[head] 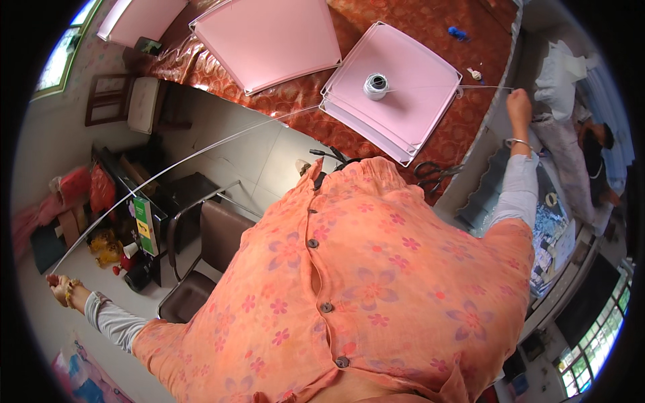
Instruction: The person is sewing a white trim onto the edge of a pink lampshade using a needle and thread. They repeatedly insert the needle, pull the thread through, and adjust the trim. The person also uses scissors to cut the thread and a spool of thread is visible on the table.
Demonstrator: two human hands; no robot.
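Observation:
Far out to the left, my left hand [61, 289] is closed on white cord [189, 153], which stretches taut to the near left corner of a pink lampshade-like piece with a white wire frame [403, 118]. My right hand [520, 108], raised past the table's right edge, grips a white thread [486, 87] that runs to the piece's right corner. On the flat pink face stands a spool of white thread [375, 86]. How the thread is fixed at the wire corners is too small to tell.
A red patterned cover [433, 55] lies over the table. More pink framed pieces [272, 43] rest at its back left. Black-handled scissors [434, 174] and a blue yarn bundle [457, 34] lie on it. A brown chair [227, 234] stands left; another person [594, 151] is at right.

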